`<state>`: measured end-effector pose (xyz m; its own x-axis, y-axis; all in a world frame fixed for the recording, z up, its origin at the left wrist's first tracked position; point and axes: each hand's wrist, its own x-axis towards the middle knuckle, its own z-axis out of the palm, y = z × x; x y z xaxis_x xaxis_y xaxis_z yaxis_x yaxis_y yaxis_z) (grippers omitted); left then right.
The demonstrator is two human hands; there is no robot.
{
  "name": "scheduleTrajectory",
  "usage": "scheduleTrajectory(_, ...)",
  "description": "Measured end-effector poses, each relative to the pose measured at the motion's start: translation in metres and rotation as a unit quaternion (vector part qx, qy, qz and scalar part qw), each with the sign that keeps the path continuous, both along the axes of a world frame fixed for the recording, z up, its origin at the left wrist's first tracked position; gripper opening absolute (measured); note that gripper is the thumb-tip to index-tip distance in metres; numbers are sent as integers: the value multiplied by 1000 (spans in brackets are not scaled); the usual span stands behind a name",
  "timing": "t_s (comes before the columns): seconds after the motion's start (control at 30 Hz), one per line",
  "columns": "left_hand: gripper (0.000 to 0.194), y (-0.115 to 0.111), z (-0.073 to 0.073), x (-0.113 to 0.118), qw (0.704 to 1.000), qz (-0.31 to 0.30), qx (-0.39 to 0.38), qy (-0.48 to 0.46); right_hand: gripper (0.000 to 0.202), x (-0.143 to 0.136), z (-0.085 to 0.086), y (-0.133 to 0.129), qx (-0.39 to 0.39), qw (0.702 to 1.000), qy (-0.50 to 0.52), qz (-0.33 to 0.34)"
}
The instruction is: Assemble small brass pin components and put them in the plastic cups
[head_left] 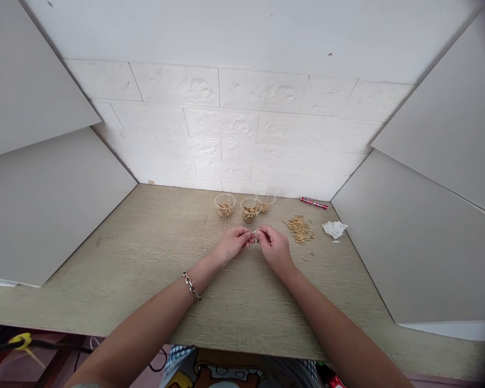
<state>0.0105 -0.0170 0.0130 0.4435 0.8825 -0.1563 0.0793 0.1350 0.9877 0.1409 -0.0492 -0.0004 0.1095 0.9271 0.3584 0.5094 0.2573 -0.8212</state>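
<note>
At the middle of the table, my left hand (235, 243) and my right hand (272, 247) meet fingertip to fingertip. Both are closed in a pinch around a small, thin, light-coloured piece (255, 233); the fingers cover most of it, and its kind cannot be made out. Just beyond them stand a clear plastic cup (225, 200) with small gold-coloured pieces, a second clear cup (250, 202) of such pieces, and a third clear cup (265, 197) partly behind it. Right of my right hand lies a pile of thin gold-coloured rods (299, 230).
A red pen-like stick (314, 203) lies near the back wall. Crumpled white tissue or plastic (334, 229) sits right of the rods, with small scraps nearby. Grey panels (56, 199) flank the wooden table (145, 269), and a white brick-patterned wall (234, 129) closes off the back.
</note>
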Motion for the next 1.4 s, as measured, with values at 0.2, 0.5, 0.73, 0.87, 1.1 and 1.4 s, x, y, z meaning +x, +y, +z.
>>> scheduleTrajectory(0.2, 17, 5, -2, -4, 996, -31, 60, 54, 16, 8, 1, 3, -28, 998, -31, 40)
scheduleTrajectory(0.5, 21, 9, -4, -8, 982, -81, 120, 124, 16, 17, 1, 6, -44, 992, -77, 87)
scheduleTrajectory(0.73, 24, 6, 2, -9, 966, -83, 165, 178, 16, 19, 4, 5, -2, 985, -142, 100)
scheduleTrajectory(0.87, 24, 4, 3, -9, 973, -80, 156, 151, 16, 18, 9, 2, 11, 985, -143, 97)
scheduleTrajectory(1.1, 22, 5, 1, -6, 992, -71, 83, 61, 13, 10, 0, 3, -11, 998, -4, 68)
scheduleTrajectory(1.4, 20, -1, 1, 0, 999, -23, -20, -21, 16, -2, 0, -3, 37, 998, -49, -10)
